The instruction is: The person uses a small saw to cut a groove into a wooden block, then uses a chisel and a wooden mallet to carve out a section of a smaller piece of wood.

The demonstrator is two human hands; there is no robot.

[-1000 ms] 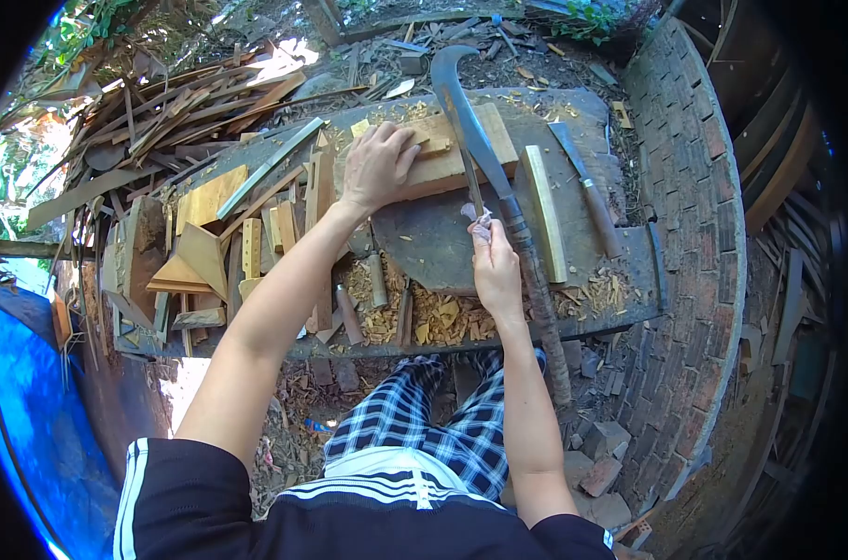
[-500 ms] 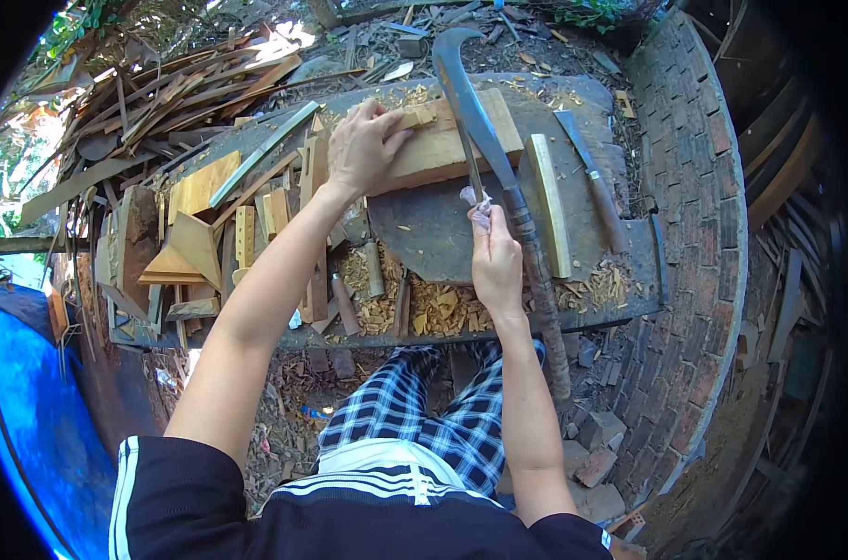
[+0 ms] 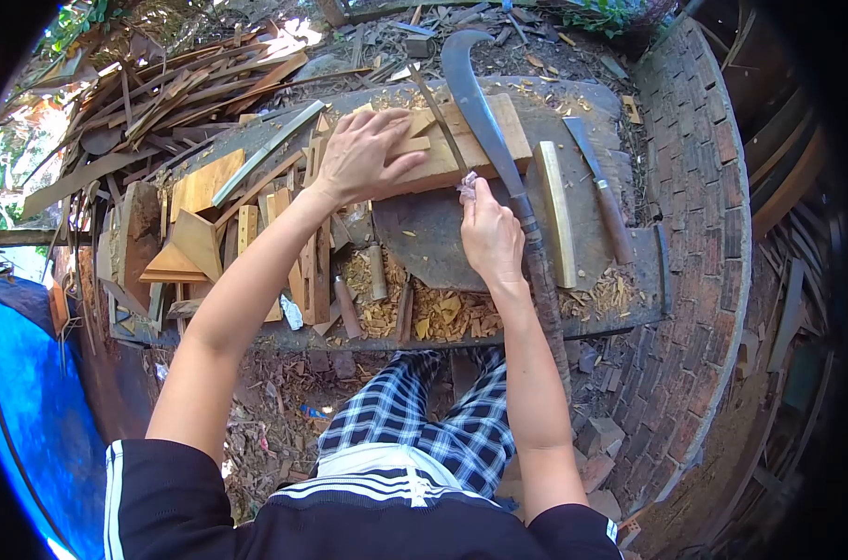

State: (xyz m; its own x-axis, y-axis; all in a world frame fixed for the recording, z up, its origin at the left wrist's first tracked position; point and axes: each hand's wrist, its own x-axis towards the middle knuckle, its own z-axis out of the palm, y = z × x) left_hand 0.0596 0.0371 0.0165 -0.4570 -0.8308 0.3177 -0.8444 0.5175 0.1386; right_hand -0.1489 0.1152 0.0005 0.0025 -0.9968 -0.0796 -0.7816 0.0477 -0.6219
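My right hand (image 3: 494, 238) grips a thin, dark file (image 3: 440, 121) by its end, which is wrapped in a pale cloth (image 3: 468, 186). The file slants up and left across a thick wooden block (image 3: 440, 170). On that block lies a small light piece of wood (image 3: 416, 146), partly hidden under my left hand (image 3: 360, 154). The left fingers are stretched out over this piece, with the thumb apart. A long hooked blade (image 3: 480, 112) rests across the block, close to my right hand, and its wrapped handle (image 3: 538, 261) runs toward me.
Right of the block lie a pale wooden bar (image 3: 558, 215) and a wide-bladed chisel (image 3: 610, 210). Wood offcuts (image 3: 195, 245) and another tool handle (image 3: 346, 308) crowd the left side. Shavings (image 3: 442, 313) cover the front edge. A curved brick wall (image 3: 694, 243) stands at the right.
My right hand and the file have shifted slightly left, and the file's tip now points farther left. My left fingers have straightened over the small wood piece.
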